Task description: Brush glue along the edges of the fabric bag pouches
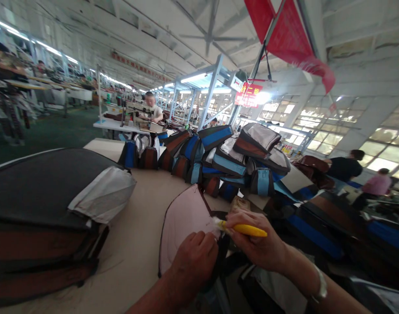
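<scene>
A pale pink panel with a dark edge [183, 218] lies on the beige table in front of me. My left hand [196, 257] rests on its lower right part, the fingers curled on the panel by its dark edge. In my right hand [255, 240] is a brush with a yellow handle [250, 230], pinched between thumb and fingers. Its whitish bristles are at the panel's right edge, just beyond my left knuckles. Behind my right hand stands a small brownish container [240, 203], partly hidden.
A large stack of dark and brown pieces [45, 187] stands at the left of the table [137, 244]. Blue, brown and grey bag parts [219, 161] are heaped behind and at right. A person [152, 107] sits at a table beyond; two others [345, 168] are at far right.
</scene>
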`<state>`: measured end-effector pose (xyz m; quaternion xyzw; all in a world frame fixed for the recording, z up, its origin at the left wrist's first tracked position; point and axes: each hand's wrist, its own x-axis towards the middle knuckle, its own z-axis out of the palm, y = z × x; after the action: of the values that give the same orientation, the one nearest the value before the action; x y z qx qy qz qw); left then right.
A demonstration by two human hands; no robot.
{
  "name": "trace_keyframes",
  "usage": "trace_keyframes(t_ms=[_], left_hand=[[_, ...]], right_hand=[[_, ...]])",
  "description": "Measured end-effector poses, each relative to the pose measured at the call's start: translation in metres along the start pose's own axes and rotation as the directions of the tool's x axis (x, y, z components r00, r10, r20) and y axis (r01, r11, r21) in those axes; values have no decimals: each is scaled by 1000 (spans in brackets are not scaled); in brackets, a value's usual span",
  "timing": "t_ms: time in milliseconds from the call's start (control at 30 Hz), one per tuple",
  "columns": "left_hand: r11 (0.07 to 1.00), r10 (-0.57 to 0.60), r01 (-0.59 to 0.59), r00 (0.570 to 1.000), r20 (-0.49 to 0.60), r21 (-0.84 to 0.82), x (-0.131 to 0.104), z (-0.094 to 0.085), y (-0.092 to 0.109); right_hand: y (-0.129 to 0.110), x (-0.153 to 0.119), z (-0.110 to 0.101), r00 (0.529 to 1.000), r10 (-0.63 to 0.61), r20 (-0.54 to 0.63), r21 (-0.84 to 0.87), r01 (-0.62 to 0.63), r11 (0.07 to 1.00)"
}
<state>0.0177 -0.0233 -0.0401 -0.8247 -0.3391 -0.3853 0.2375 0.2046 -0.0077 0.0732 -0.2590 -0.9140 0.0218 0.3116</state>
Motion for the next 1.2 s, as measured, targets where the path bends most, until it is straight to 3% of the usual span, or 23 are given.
trace_keyframes(t_ms=[67, 200, 367, 567, 733, 900, 1067, 1200], left_hand=[[1000, -1, 1, 1000, 3, 0, -1, 1, 1], [1000, 1, -1, 1000, 9, 10, -3, 3, 3], [1000, 10, -10, 1000, 28, -3, -5, 5, 2], [999, 31, -31, 999, 15, -11, -3, 4, 6], [1000, 20, -19, 999, 36, -13, -4, 2, 5], [1000, 6, -6, 1000, 20, -4, -9, 3, 1], [1000, -30, 30, 1000, 3, -7, -10, 2, -5], [996, -32, 24, 995, -91, -88, -13, -13, -20]], right_hand=[[5, 2, 4, 1000, -17, 20, -19, 18, 1000], [11, 7, 9, 999, -23, -48, -60, 20, 998], [4, 9, 3, 991, -20, 133, -35, 25, 999], [-4, 14, -7, 997, -10, 82, -21, 12, 1000], [-4, 18, -2, 984, -12, 177, -109, 32, 994], [-14, 17, -6, 997, 35, 72, -6, -35, 999], [-25, 4, -6, 994, 72, 85, -20, -70, 997], [-28, -8, -13, 979, 175, -103, 227, -148, 963]])
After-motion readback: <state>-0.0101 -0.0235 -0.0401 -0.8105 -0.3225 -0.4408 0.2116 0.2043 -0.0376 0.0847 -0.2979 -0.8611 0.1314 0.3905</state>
